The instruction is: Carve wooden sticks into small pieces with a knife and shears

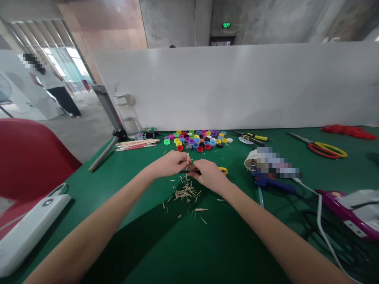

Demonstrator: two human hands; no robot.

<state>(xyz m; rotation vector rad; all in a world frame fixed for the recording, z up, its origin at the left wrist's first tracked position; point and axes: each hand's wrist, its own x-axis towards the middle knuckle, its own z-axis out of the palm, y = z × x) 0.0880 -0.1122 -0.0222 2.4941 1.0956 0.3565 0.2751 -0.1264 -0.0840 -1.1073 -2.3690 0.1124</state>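
Note:
My left hand (pixel 172 163) is closed, pinching a short pale wooden stick (pixel 187 157) that stands roughly upright between the fingers. My right hand (pixel 211 175) is closed around what look like scissors; a dark blade (pixel 184 171) reaches left across the stick. A yellow handle loop (pixel 224 170) shows beyond the right hand, and the middle of the tool is hidden by it. Below both hands lies a loose pile of wood shavings (pixel 186 192) on the green table (pixel 142 240). A larger wooden sliver (pixel 201 209) rests just nearer to me.
Many colourful bottle caps (pixel 195 141) lie beyond my hands, with wooden sticks (pixel 137 144) to their left. On the right are a white cup (pixel 251 159), a blue glue gun (pixel 274 184), red-and-yellow scissors (pixel 322 149) and a purple power strip (pixel 337 203) with cables. A person (pixel 56 85) stands far left.

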